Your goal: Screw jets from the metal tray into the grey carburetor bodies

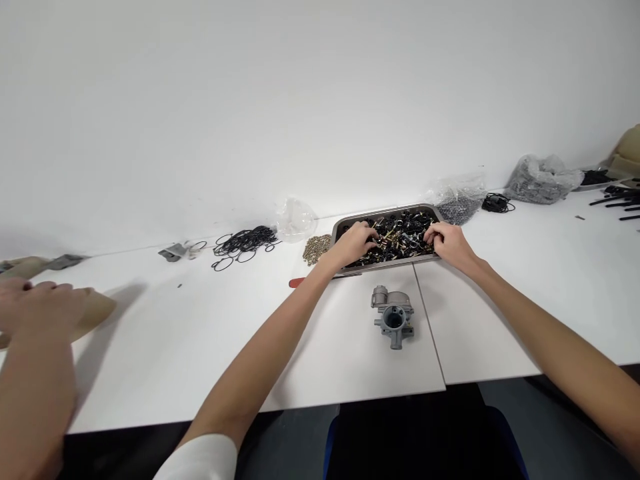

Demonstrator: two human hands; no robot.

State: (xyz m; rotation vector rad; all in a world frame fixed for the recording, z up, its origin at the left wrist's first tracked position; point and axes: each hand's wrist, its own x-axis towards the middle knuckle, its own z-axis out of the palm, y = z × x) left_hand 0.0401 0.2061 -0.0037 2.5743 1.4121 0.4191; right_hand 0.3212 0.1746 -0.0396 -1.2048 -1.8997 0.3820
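A metal tray point(386, 266) at the back of the white table holds a heap of small black and brass parts point(400, 237). My left hand point(354, 243) reaches into the tray's left end, fingers curled down among the parts. At the right end my right hand point(450, 242) rests in the tray too, its fingers bent and pinched over the parts. What either hand holds is too small to make out. A grey cast-metal carburettor body point(394, 318) stands on the table just in front of the tray, untouched.
Left of the tray lie a pile of brass bits point(316, 248), a clear bag point(296, 218) and black rubber rings point(244, 243). Plastic bags of dark parts point(543, 180) sit at the back right. Another person's hand point(35, 307) rests on a tan object at the far left.
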